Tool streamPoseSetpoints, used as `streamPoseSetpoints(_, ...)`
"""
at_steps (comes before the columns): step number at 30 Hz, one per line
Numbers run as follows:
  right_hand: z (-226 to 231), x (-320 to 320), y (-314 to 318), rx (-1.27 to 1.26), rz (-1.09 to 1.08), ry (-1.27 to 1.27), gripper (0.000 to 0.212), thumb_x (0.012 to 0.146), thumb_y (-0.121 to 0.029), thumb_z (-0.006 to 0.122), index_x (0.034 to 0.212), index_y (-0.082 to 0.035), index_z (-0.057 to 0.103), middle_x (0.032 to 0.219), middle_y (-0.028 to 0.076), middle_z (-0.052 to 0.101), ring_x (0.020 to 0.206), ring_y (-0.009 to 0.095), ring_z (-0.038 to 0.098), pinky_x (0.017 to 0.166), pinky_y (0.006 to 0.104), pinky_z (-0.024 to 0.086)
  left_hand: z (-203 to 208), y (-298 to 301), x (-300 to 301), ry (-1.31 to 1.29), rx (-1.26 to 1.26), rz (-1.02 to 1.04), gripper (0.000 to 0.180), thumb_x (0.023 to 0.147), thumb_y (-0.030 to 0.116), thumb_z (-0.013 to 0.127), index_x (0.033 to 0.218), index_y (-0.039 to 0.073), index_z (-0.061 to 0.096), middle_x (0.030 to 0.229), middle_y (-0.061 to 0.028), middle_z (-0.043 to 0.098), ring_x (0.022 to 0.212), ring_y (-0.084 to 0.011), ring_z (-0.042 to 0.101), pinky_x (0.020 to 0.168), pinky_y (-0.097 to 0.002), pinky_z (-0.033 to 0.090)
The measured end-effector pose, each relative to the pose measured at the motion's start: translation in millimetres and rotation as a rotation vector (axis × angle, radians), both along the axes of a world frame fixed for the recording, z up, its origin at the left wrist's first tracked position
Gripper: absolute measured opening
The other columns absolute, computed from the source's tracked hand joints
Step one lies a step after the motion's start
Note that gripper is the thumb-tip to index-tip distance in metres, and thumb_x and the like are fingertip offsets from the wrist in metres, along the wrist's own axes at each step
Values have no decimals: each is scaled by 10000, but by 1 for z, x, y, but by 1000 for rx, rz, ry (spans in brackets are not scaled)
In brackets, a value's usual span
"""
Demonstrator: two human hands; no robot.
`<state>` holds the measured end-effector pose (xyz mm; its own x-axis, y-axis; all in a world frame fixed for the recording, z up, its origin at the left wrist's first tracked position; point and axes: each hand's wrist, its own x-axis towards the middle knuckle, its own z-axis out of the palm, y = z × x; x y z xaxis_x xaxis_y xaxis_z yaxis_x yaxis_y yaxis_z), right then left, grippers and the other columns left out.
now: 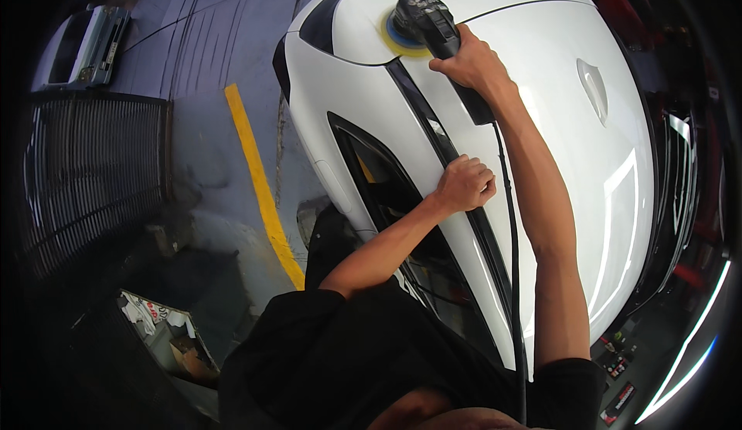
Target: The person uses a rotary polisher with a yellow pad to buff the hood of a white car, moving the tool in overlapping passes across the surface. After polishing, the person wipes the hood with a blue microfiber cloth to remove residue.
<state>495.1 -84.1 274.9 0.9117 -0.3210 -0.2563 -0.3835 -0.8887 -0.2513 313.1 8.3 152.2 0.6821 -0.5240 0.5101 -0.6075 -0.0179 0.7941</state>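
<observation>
A black electric polisher [433, 20] with a yellow foam pad [402, 42] lies against the white car [556, 36], near the far end of a long black trim strip [421, 109]. My right hand [475, 61] is closed around the polisher's body, the arm stretched far forward. From the tool's near end a black power cord [508, 214] runs back toward me beside my right forearm. My left hand [465, 183] is curled into a fist and rests by the trim strip above the side windows. Nothing shows in that fist.
A white fin [593, 91] sticks up from the car's roof on the right. To the left, a yellow line [259, 179] crosses the grey floor, near a dark slatted grate [97, 175]. An open box [174, 333] stands lower left. Another vehicle [81, 47] is far left.
</observation>
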Motion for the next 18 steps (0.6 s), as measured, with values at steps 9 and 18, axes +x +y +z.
streamPoseSetpoints(9,-13,46,6,-24,66,-20,833,717,-440,824,1381,-11,559,1091,239,750,1002,402,741,912,468,592,-6,-1,0,-15,29,18,200,730,107,737,631,116,564,629,-17,556,632,-205,572,621,-343,443)
streamPoseSetpoints(18,-38,109,6,-50,97,-64,829,700,-472,840,1350,-24,589,1091,218,757,978,360,758,931,438,591,-6,-1,-2,-13,-21,30,203,726,102,738,633,115,558,628,-30,545,616,-208,568,606,-344,448)
